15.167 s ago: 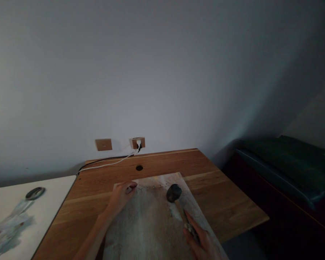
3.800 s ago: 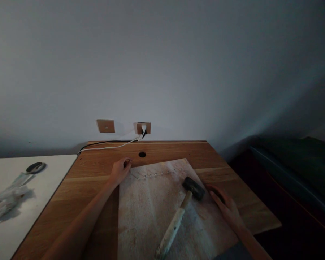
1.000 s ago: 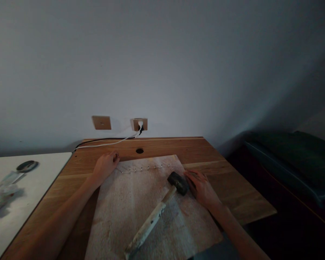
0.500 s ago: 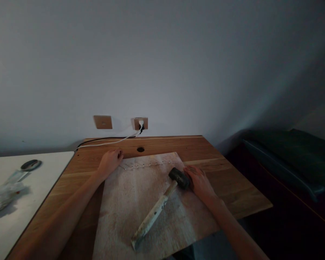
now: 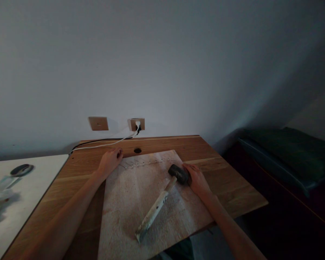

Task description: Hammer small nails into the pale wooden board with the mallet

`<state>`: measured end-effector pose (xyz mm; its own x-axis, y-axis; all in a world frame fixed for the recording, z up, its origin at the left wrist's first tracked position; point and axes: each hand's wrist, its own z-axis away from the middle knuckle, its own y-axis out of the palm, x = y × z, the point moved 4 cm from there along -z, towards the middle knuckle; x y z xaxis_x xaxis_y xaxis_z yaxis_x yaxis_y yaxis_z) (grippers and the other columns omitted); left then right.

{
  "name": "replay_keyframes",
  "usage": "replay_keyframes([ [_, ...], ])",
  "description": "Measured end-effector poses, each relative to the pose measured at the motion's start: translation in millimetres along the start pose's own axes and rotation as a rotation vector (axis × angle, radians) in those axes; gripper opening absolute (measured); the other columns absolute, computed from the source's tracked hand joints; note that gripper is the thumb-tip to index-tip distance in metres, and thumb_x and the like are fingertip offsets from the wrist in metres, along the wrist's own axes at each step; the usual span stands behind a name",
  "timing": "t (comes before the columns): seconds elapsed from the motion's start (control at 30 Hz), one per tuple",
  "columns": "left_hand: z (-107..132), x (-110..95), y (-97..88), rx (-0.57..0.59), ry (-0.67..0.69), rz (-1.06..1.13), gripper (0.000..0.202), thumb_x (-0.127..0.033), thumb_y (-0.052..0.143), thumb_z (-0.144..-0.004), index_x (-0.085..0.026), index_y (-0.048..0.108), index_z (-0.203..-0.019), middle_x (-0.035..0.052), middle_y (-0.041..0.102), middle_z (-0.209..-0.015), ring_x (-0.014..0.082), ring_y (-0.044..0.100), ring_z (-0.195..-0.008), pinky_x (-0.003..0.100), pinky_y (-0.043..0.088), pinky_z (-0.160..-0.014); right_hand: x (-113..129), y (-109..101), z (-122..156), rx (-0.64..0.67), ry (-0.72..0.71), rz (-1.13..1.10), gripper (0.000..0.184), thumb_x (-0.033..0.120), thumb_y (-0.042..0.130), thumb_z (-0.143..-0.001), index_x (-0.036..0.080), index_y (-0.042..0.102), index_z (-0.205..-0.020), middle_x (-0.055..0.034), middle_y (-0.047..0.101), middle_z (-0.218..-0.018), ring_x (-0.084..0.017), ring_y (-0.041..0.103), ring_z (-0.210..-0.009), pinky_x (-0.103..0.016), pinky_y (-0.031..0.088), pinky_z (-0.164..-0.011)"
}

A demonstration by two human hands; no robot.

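Observation:
A wooden board [image 5: 130,202] lies on the brown table with its near end past the front edge. A row of small nails [image 5: 143,164] stands along its far side, with what looks like thin thread or wire between them. My left hand [image 5: 110,159] is curled at the board's far left corner, its fingertips partly hidden. On the right, my right hand [image 5: 197,178] grips the board's side edge, thumb side close to the mallet. The mallet [image 5: 155,209] rests diagonally on the board, its dark head [image 5: 178,174] beside my right hand and its worn pale handle pointing toward me.
A white surface [image 5: 35,187] adjoins on the left, bearing a roll of tape [image 5: 22,170] and a clear plastic bag [image 5: 1,198]. White and black cables [image 5: 97,146] run to a wall socket [image 5: 137,124]. Dark green cushioning [image 5: 284,159] lies at the right.
The board has shifted slightly away from me with the mallet lying on it, both hands staying at its edges. My view has turned a little to the right.

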<state>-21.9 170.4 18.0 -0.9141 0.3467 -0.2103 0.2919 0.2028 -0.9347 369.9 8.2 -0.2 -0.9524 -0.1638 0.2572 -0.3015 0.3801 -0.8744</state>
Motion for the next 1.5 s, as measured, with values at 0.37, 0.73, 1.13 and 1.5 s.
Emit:
replay_keyframes([
  [0.37, -9, -18, -11.7, 0.041, 0.153, 0.146, 0.032, -0.026, 0.045, -0.091, -0.021, 0.069, -0.111, 0.0089, 0.074, -0.115, 0.0238, 0.068, -0.106, 0.033, 0.051, -0.097, 5, -11, 0, -0.063, 0.047, 0.008, 0.044, 0.006, 0.042, -0.087, 0.016, 0.069, -0.121, -0.0149, 0.067, -0.122, -0.028, 0.058, -0.116, -0.046, 0.047, -0.102],
  [0.73, 0, -45, -39.3, 0.426, 0.372, 0.211, 0.036, -0.052, 0.058, -0.086, -0.022, 0.068, -0.104, 0.0071, 0.066, -0.107, 0.0207, 0.067, -0.085, 0.031, 0.052, -0.080, 67, -43, -85, -0.073, 0.153, 0.047, 0.036, 0.020, 0.039, -0.100, 0.017, 0.066, -0.122, -0.0111, 0.070, -0.119, -0.021, 0.063, -0.109, -0.031, 0.046, -0.096],
  [1.13, 9, -75, -48.7, 0.412, 0.389, 0.034, 0.029, -0.023, 0.066, -0.075, -0.022, 0.065, -0.105, 0.0080, 0.068, -0.112, 0.0257, 0.067, -0.096, 0.032, 0.051, -0.076, 95, 3, -99, 0.134, 0.278, 0.224, 0.030, 0.023, 0.048, -0.097, 0.015, 0.064, -0.121, -0.0174, 0.062, -0.124, -0.028, 0.056, -0.120, -0.038, 0.046, -0.097],
  [1.5, 9, -70, -44.6, 0.417, 0.430, 0.080, 0.019, -0.014, 0.057, -0.086, -0.022, 0.070, -0.096, 0.0055, 0.072, -0.096, 0.0218, 0.068, -0.088, 0.030, 0.049, -0.079, 91, 12, -100, 0.274, 0.388, 0.243, 0.033, 0.026, 0.046, -0.097, 0.012, 0.065, -0.120, -0.0214, 0.070, -0.116, -0.030, 0.069, -0.107, -0.038, 0.052, -0.086],
])
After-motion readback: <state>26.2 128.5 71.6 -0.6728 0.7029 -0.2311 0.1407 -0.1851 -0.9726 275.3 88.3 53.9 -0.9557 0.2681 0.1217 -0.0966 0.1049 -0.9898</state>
